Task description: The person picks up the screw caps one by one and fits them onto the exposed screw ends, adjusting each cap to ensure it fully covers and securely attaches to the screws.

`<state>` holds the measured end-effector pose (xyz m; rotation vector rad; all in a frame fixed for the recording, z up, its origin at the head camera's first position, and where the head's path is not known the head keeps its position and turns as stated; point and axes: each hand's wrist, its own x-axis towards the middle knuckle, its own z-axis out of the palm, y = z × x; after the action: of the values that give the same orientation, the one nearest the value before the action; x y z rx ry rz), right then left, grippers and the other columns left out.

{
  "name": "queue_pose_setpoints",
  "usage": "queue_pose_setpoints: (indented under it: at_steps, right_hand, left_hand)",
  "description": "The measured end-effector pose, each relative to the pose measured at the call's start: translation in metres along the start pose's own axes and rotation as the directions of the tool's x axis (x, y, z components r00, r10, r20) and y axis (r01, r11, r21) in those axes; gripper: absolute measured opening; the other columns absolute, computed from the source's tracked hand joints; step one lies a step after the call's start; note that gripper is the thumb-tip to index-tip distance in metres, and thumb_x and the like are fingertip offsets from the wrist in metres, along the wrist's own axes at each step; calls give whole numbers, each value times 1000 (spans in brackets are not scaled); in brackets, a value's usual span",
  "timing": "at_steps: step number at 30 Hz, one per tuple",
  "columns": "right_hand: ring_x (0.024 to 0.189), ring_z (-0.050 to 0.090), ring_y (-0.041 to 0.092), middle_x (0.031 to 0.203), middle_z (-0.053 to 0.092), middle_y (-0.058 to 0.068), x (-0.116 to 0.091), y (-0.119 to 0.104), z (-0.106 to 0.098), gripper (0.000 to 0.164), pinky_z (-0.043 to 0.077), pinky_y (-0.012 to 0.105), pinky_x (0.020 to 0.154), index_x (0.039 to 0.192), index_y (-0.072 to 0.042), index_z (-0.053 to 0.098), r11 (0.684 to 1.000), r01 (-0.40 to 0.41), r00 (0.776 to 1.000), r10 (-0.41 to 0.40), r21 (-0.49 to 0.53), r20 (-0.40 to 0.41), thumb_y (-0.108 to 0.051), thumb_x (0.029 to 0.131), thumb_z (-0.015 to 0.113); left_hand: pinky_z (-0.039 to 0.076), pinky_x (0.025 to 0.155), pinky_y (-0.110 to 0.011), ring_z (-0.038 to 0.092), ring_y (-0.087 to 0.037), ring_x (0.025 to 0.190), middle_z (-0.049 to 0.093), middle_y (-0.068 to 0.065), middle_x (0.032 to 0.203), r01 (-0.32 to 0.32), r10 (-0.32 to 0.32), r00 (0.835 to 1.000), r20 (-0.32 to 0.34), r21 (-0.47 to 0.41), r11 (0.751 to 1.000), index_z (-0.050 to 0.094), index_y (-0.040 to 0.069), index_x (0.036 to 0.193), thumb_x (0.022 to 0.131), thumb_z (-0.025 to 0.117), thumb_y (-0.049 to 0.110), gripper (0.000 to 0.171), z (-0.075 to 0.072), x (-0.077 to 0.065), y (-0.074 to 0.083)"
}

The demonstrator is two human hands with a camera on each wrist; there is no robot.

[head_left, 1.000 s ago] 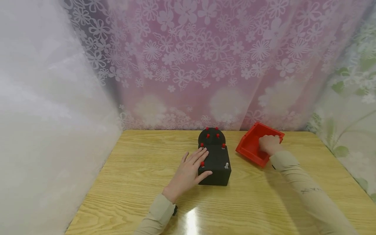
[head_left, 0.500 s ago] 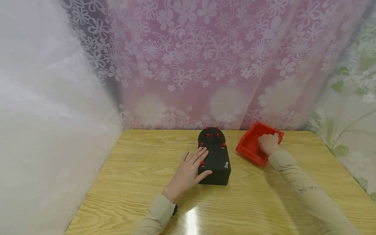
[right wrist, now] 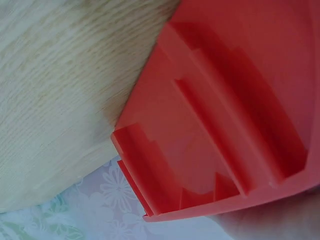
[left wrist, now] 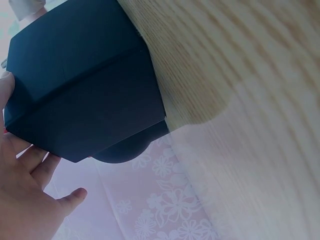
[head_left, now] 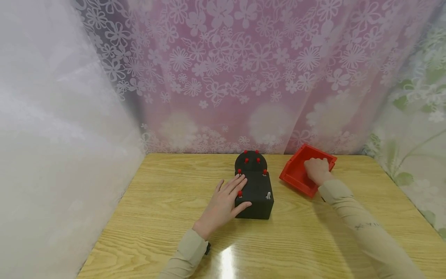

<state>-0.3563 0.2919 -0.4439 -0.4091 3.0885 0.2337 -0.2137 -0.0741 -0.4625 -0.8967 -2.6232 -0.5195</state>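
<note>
A black box (head_left: 256,190) with a rounded back part (head_left: 251,162) stands on the table in the head view. Several small toggle switches on it wear red caps (head_left: 265,172); a bare metal toggle (head_left: 268,195) sits at the front right corner. My left hand (head_left: 221,207) rests over its left side, long fingers laid straight on top and thumb against the front. To the right lies a red open bin (head_left: 296,176). My right hand (head_left: 317,170) reaches into this bin, knuckles up, fingertips hidden. In the right wrist view, the red bin (right wrist: 210,115) shows ridges along its wall.
The wooden table (head_left: 174,186) runs back to a pink flowered curtain (head_left: 223,77). A pale sheet (head_left: 69,135) hangs on the left and a leaf-patterned one (head_left: 411,135) on the right.
My right hand has shifted very slightly left inside the red bin. The left hand, the black box and the bin stay in place.
</note>
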Motion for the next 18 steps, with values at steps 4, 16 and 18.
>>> queue_pose_setpoints:
  at_steps: [4,16,18]
  right_hand:
    - [68,64,42,70,64,20,-1,0,-1,23,53,61,74,69,0,62,999,3,999,-1,44,-35,10,89,59]
    - [51,57,27,57,59,9,-8,2,-4,27,53,45,51,66,-2,64,986,-21,983,50,164,-177,-6,92,71]
    - [52,58,26,58,62,8,-11,0,-6,23,52,43,49,72,0,71,976,-16,973,65,219,-223,-13,91,76]
  left_hand:
    - [22,123,-53,25,-16,153,30,1,165,-4,4,1000,-8,3,1000,34,16,160,101,52,57,74,0,0,1]
    - [22,123,-54,26,-16,153,31,0,165,-6,6,1000,-5,-3,1000,34,16,160,100,53,56,74,0,0,0]
    - [23,123,-54,27,-17,153,32,-1,165,-12,12,1000,-14,-3,1000,35,15,159,100,54,56,74,0,0,0]
